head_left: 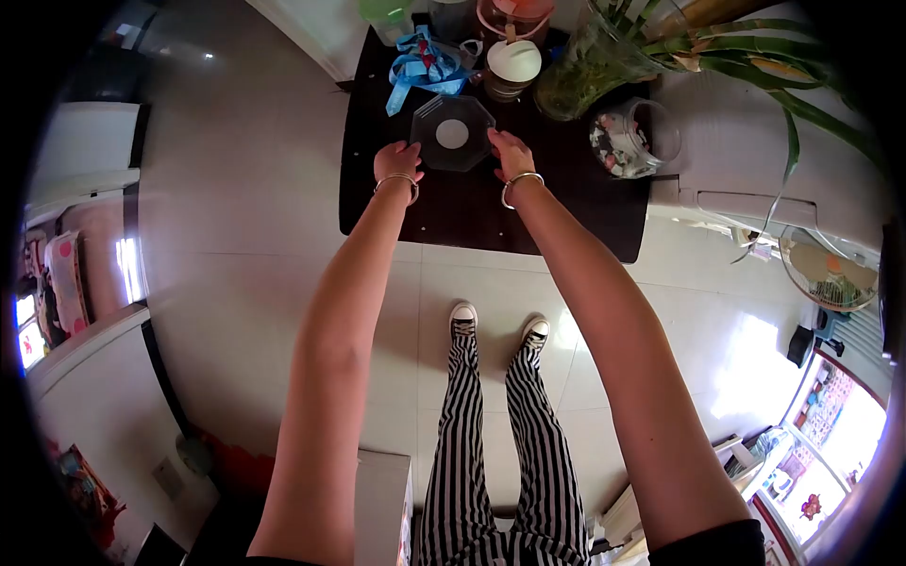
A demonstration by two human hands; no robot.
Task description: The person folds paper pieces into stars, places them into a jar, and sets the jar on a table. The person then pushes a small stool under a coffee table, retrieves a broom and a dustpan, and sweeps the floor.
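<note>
A dark, see-through, plastic-looking octagonal plate with a round white centre (453, 135) lies between the bare left hand (398, 160) and the bare right hand (511, 156), on or just above the dark-brown worktop (472, 215); neither hand is clearly nearer, no long axis shows, and each grip pinches the plate's edge on its own side.

Octag. piece (453, 134): corner marks blurry; grn tub (385, 21) cut @ top
</note>
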